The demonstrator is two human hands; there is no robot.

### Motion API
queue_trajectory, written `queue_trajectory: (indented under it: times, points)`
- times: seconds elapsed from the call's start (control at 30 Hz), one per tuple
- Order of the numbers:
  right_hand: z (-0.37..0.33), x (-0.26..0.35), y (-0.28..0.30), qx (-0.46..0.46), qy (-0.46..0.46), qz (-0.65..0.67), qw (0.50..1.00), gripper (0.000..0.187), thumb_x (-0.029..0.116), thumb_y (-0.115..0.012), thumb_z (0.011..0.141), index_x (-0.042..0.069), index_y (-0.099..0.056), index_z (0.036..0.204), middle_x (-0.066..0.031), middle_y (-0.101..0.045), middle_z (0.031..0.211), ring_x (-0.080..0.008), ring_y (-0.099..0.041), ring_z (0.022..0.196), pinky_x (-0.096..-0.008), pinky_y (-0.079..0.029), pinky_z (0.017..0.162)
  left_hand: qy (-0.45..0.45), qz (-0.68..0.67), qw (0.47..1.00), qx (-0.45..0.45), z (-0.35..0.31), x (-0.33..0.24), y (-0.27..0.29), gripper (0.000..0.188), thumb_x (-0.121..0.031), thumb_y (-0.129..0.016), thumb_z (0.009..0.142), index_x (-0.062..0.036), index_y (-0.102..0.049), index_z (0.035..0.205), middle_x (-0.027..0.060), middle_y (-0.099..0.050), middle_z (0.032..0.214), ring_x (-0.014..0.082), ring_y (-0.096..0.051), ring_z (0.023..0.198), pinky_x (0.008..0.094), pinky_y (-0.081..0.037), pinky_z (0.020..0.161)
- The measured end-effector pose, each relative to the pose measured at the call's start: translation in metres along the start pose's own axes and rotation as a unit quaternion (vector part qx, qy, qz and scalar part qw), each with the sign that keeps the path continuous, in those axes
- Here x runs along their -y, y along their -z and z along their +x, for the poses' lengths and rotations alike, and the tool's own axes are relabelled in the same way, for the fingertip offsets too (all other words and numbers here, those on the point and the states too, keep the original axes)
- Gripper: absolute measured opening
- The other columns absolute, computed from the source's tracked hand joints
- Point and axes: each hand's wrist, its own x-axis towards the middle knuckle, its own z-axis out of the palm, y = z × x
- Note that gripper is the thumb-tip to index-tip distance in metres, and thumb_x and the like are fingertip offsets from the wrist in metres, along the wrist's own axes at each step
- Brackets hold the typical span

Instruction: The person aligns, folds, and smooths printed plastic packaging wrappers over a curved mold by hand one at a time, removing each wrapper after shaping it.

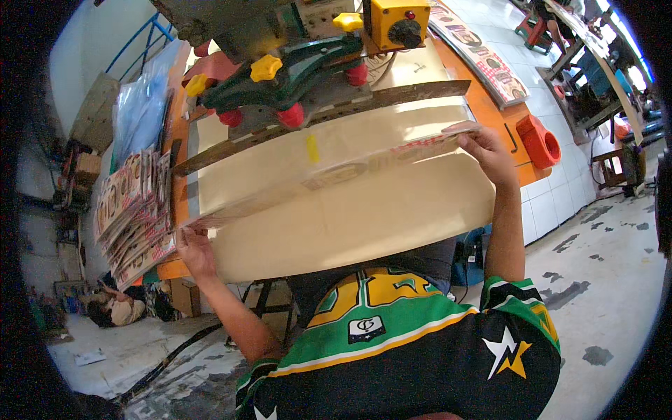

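A long printed plastic sheet (343, 170), partly see-through and seen nearly edge-on, stretches across a cream work surface (364, 220). My left hand (197, 253) pinches its near left end, beside a stack of printed plastic packs (133, 203). At the other end, up on the right, my right hand (488, 152) grips the sheet between thumb and fingers. Just beyond it runs a long metal bar (413, 93) under a dark green machine frame (287, 82) with yellow knobs and red feet. A yellow mark (312, 148) shows on the surface.
A yellow box with a dial (397, 24) sits on the machine. On the orange table (504, 126) lie a hex key (510, 138), a red tape dispenser-like ring (539, 141) and more printed sheets (483, 56). Clear plastic (140, 105) lies left. Another person (119, 308) is low at left.
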Motion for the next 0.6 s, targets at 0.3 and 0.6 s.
queue_trajectory:
  times: [0.3, 0.6]
  points:
    - [-0.016, 0.016, -0.009, -0.004, -0.073, 0.162, 0.984, 0.046, 0.019, -0.069, 0.084, -0.001, -0.063, 0.125, -0.0102, -0.069, 0.111, -0.0142, -0.066, 0.099, -0.0286, -0.053, 0.088, 0.050, 0.090, 0.994, 0.045, -0.019, -0.036, -0.050, 0.025, -0.016, -0.059, 0.100, 0.0009, -0.061, 0.118, 0.0083, -0.070, 0.102, 0.0131, -0.067, 0.089, 0.0273, -0.055, 0.082]
    - [-0.018, 0.031, -0.025, -0.001, -0.108, 0.162, 0.981, 0.052, 0.017, -0.060, 0.076, -0.003, -0.063, 0.124, -0.0120, -0.067, 0.109, -0.0167, -0.067, 0.094, -0.0280, -0.056, 0.085, 0.119, 0.046, 0.990, 0.059, -0.021, -0.030, -0.050, 0.026, -0.022, -0.060, 0.098, 0.0011, -0.059, 0.110, 0.0111, -0.069, 0.091, 0.0145, -0.069, 0.075, 0.0266, -0.057, 0.068]
